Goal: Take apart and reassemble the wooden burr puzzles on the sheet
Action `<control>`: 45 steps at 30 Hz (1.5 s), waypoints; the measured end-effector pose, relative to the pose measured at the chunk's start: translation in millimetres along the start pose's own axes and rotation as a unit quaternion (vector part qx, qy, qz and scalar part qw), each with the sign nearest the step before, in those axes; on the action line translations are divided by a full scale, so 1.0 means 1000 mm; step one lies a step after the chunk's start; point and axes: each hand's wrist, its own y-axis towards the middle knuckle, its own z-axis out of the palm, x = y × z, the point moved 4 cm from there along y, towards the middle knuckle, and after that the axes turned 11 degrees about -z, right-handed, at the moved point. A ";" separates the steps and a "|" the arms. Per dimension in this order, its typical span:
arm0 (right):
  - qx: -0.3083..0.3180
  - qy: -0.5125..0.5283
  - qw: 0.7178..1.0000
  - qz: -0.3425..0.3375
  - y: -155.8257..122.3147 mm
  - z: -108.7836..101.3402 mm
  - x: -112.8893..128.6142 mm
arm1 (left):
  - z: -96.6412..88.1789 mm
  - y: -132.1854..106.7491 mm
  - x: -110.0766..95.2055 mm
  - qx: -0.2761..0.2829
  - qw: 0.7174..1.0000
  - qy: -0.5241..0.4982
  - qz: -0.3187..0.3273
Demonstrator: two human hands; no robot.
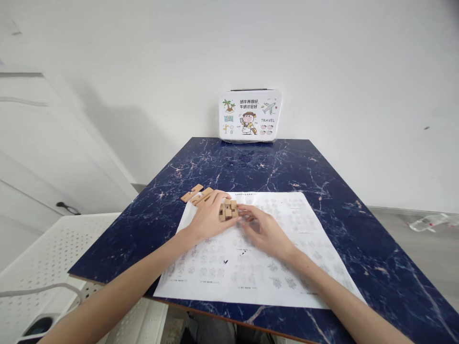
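Observation:
A small wooden burr puzzle (228, 209), made of interlocking light-brown blocks with notches and gaps, is between my hands over the printed sheet (251, 272). My left hand (210, 217) wraps it from the left, fingers along its far side and thumb along its near side. From the right, my right hand (263, 229) touches the puzzle's edge with curled fingertips, its thumb close to my left thumb. Beyond my left hand, flat wooden pieces (192, 192) with cut-outs lie at the sheet's upper left corner, partly hidden by that hand.
The dark blue marbled table (258, 167) runs back to a white wall. Against the wall stands a white case (249, 116) with cartoon prints. Small dark flecks (225, 262) lie on the sheet. A white perforated surface (46, 248) with a cable is at the left.

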 end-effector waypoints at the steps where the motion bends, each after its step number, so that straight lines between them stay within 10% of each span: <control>1: 0.003 0.006 1.000 -0.001 0.000 0.000 0.000 | 0.001 0.000 0.001 0.008 1.000 0.001 0.000; 12: 0.012 -0.002 1.000 0.019 -0.001 0.000 0.001 | 0.001 0.006 0.010 0.052 0.997 0.065 -0.006; 26: -0.047 -0.038 0.996 0.071 -0.002 -0.001 -0.009 | -0.002 0.005 0.002 0.025 0.985 0.067 0.155; 45: -0.049 -0.080 0.996 0.001 -0.002 0.001 -0.006 | -0.006 -0.001 -0.006 -0.021 0.984 0.010 0.175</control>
